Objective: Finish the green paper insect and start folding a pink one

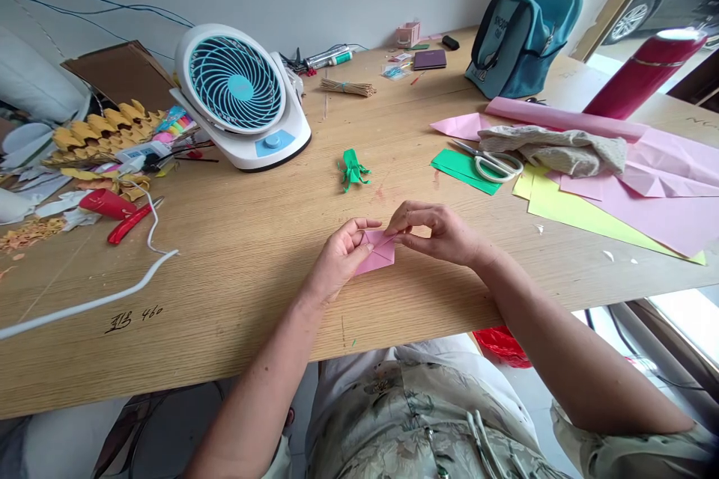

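Pink paper [379, 257] lies between left hand [335, 260] and right hand [443, 230]. The left clamps its left side; the right pinches its far-right corner.

Landmark: fan [240, 90]. Nearer the wearer and left of it, black handwritten "460" [151, 313] on the wooden tabletop [225, 340]; characters before the number unclear. Right of fan, teal bag [514, 45] bears dark capitals, apparently starting "SHO"; remaining letters too small to read surely.
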`<state>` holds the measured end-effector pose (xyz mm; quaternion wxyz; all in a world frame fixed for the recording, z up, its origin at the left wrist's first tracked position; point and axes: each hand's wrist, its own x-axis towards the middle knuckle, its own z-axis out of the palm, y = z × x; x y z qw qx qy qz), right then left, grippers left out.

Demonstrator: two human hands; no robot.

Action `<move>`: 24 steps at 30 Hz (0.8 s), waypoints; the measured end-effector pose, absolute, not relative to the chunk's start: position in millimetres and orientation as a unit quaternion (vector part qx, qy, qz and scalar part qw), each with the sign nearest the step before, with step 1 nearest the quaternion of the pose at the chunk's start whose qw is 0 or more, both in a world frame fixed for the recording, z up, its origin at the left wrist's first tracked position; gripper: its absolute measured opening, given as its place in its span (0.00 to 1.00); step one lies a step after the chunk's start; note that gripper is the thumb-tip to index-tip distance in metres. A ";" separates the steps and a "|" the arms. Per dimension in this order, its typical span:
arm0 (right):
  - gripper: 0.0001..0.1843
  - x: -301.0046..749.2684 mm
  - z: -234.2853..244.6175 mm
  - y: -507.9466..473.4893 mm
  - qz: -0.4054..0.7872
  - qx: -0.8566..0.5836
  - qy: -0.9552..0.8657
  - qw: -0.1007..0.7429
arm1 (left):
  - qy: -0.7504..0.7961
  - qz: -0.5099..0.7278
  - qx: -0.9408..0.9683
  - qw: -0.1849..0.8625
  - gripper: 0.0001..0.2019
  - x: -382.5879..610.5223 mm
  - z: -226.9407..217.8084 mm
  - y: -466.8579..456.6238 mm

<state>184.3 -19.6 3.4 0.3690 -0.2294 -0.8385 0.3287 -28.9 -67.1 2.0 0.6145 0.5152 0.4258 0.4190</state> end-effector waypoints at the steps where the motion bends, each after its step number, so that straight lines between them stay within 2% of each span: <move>1: 0.09 184.7 3.5 -19.3 0.333 -0.230 -0.837 0.368 | 0.427 0.415 0.521 0.612 0.20 -28.4 1.9 -67.1; 12: 0.05 174.5 2.4 -24.7 0.381 -0.338 -0.782 0.359 | 0.462 0.426 0.611 0.482 0.17 -26.8 -14.8 -64.0; 24: 0.07 165.1 -5.3 -26.8 0.441 -0.347 -0.744 0.364 | 0.503 0.411 0.627 0.429 0.19 -24.3 -16.1 -67.3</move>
